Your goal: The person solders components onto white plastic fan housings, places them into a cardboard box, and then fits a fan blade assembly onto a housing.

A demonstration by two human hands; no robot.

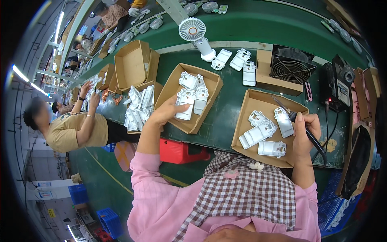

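My left hand [166,111] reaches into a shallow cardboard box [213,95], its thumb and fingers closed on the edge of a white plastic casing [185,105]. Other white casings lie under and beside that one in the box. My right hand [308,131] grips a soldering iron [313,140], its tip pointing up and left over a second cardboard box [258,95]. Several casings rest in this second box; one white casing [284,122] is just left of my right hand. The iron's tip touches none of them.
Behind the boxes stand a white handheld fan [192,30], loose casings [221,59] and a black square fan [293,68]. A black soldering station [338,88] is at the right. Further casings fill a box [139,105] on the left, near a co-worker in a tan shirt [86,131].
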